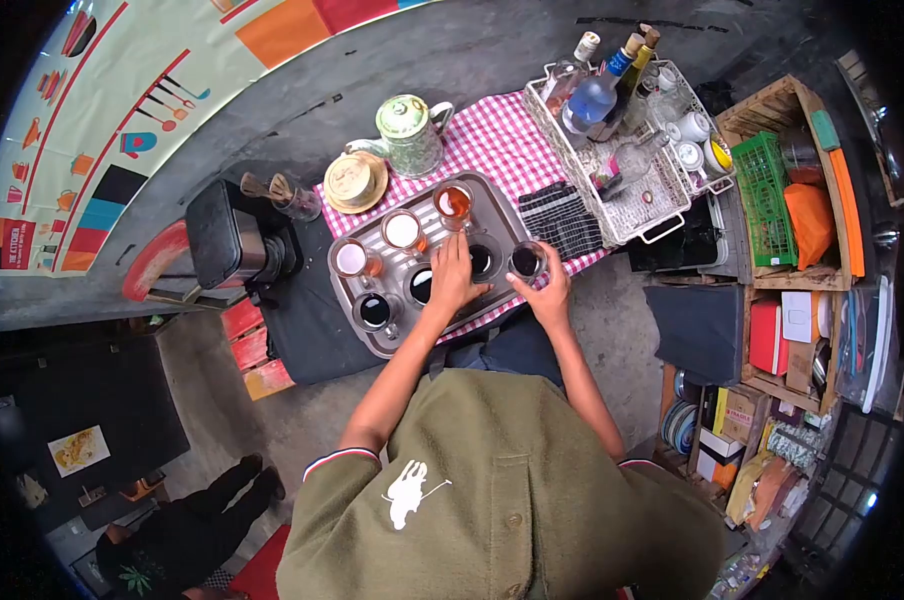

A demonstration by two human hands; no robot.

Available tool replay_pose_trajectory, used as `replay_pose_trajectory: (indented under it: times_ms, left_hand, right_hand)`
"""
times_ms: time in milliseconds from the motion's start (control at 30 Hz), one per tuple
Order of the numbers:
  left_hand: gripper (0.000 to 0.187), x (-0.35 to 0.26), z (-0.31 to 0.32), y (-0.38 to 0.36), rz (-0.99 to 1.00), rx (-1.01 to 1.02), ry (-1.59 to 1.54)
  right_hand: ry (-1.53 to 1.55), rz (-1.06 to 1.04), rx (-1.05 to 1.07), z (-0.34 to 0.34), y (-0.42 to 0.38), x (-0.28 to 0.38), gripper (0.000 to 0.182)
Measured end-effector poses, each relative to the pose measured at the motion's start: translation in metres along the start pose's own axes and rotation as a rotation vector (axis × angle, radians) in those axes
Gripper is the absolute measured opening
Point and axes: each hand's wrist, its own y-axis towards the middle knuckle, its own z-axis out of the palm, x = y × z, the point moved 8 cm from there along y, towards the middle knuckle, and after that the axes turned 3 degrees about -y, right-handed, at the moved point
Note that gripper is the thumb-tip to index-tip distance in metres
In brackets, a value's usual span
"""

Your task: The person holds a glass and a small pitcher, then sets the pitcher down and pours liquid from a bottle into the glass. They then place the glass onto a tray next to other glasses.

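1. The dark-filled glass (527, 261) stands at the right edge of the grey tray (367, 335), gripped around its rim by the fingers of the right hand (552, 290)
2. The left hand (450, 280) lies on the tray, fingers pressed together toward another dark glass (481, 260), probably steadying it
3. Further glasses (402, 230) sit in rows, keeping them separated
4. A teapot (409, 135) and a wire basket (622, 215) stand behind on the checked cloth (502, 140)
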Motion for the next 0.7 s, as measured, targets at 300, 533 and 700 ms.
replay_pose_trajectory:
  times_ms: [300, 533, 700]
  left_hand:
    - [0.129, 0.006, 0.011, 0.001, -0.055, 0.056, 0.004]
    - [0.123, 0.008, 0.01, 0.003, -0.064, 0.076, -0.033]
    - [0.121, 0.006, 0.006, 0.001, -0.051, 0.069, -0.033]
  right_hand:
    - [-0.002, 0.006, -0.026, 0.0, -0.004, -0.004, 0.063]
    - [-0.004, 0.038, -0.025, -0.001, -0.006, -0.005, 0.063]
    - [-0.001, 0.046, -0.025, -0.001, -0.007, -0.007, 0.066]
